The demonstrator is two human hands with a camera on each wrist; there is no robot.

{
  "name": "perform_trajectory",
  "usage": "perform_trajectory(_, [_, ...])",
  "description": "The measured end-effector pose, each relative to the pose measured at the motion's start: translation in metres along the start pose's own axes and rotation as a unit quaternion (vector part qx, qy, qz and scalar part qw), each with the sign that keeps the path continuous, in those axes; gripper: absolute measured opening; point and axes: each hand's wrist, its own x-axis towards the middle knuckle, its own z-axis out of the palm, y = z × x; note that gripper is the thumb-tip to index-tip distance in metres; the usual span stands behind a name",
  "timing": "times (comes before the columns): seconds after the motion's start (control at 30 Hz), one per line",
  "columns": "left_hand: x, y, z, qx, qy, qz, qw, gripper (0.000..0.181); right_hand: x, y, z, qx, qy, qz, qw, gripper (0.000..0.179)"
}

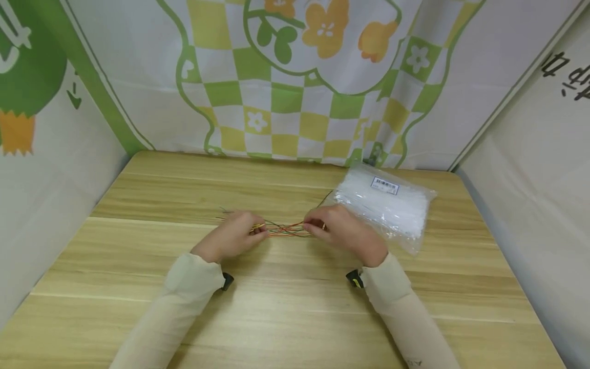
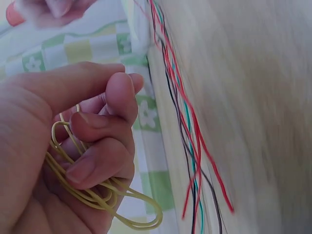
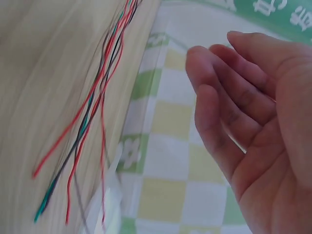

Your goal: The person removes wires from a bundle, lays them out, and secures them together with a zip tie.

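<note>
Slender wires (image 2: 189,105), likely light, bendy and best pinched mid-bundle, lie beneath a left hand (image 1: 232,233) gripping a yellow coil (image 2: 95,199) and a loosely curled, seemingly empty right hand (image 1: 343,230).

Seeing wires (image 2: 190,105) on tbl (image 1: 286,307) btwn L hand (image 1: 232,236) & R hand (image 1: 343,228), bag (image 1: 384,207) back-rt of latter, curtain (image 1: 286,113) behind tbl.
</note>
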Motion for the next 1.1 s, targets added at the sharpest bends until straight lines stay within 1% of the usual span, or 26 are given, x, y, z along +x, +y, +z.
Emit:
perform_trajectory(0.07, [0.001, 0.005, 0.003, 0.001, -0.009, 0.002, 1.0, 0.031, 0.002, -0.008, 0.003, -0.001, 0.006, -0.016, 0.9998, 0.006])
perform_trajectory(0.13, [0.002, 0.009, 0.005, 0.001, -0.021, 0.006, 0.9998, 0.025, 0.003, -0.017, 0.006, -0.004, 0.018, -0.034, 0.9993, 0.007])
perform_trajectory(0.2, [0.002, 0.013, 0.008, 0.0, -0.031, 0.016, 0.9994, 0.015, 0.005, -0.025, 0.011, -0.009, 0.029, -0.047, 0.9984, 0.008])
perform_trajectory(0.23, [0.002, 0.015, 0.009, 0.001, -0.033, 0.027, 0.9991, 0.013, 0.005, -0.028, 0.014, -0.015, 0.035, -0.053, 0.9979, 0.009])
perform_trajectory(0.33, [0.002, 0.02, 0.014, -0.001, -0.036, 0.052, 0.998, 0.017, 0.006, -0.036, 0.022, -0.031, 0.049, -0.068, 0.996, 0.011])
perform_trajectory(0.4, [0.001, 0.023, 0.016, -0.007, -0.037, 0.065, 0.9972, 0.015, 0.005, -0.04, 0.027, -0.033, 0.053, -0.073, 0.9954, 0.011])
perform_trajectory(0.47, [0.001, 0.027, 0.019, -0.013, -0.043, 0.068, 0.9967, 0.014, 0.005, -0.042, 0.031, -0.038, 0.057, -0.075, 0.9949, 0.009])
perform_trajectory(0.57, [0.001, 0.03, 0.022, -0.025, -0.048, 0.065, 0.9964, 0.018, 0.005, -0.043, 0.036, -0.047, 0.063, -0.077, 0.9939, 0.007])
perform_trajectory(0.7, [-0.001, 0.033, 0.023, -0.035, -0.05, 0.06, 0.9963, 0.023, 0.005, -0.044, 0.041, -0.074, 0.085, -0.092, 0.9894, 0.005])
perform_trajectory(0.77, [-0.001, 0.033, 0.023, -0.033, -0.052, 0.066, 0.9959, 0.022, 0.005, -0.043, 0.042, -0.082, 0.095, -0.108, 0.9862, 0.004])
perform_trajectory(0.8, [-0.001, 0.032, 0.023, -0.028, -0.053, 0.075, 0.9954, 0.022, 0.005, -0.042, 0.043, -0.088, 0.097, -0.116, 0.9845, 0.006])
perform_trajectory(0.9, [0.0, 0.029, 0.022, -0.016, -0.064, 0.093, 0.9935, 0.019, 0.004, -0.038, 0.041, -0.094, 0.094, -0.134, 0.982, 0.008])
perform_trajectory(0.93, [0.0, 0.027, 0.021, -0.013, -0.068, 0.094, 0.9932, 0.019, 0.004, -0.036, 0.039, -0.093, 0.091, -0.132, 0.9826, 0.009])
perform_trajectory(1.0, [-0.001, 0.025, 0.018, -0.009, -0.072, 0.085, 0.9937, 0.02, 0.003, -0.03, 0.034, -0.097, 0.091, -0.118, 0.9841, 0.01])
perform_trajectory(1.1, [-0.002, 0.023, 0.015, -0.024, -0.082, 0.054, 0.9949, 0.024, 0.001, -0.022, 0.025, -0.09, 0.089, -0.089, 0.988, 0.012])
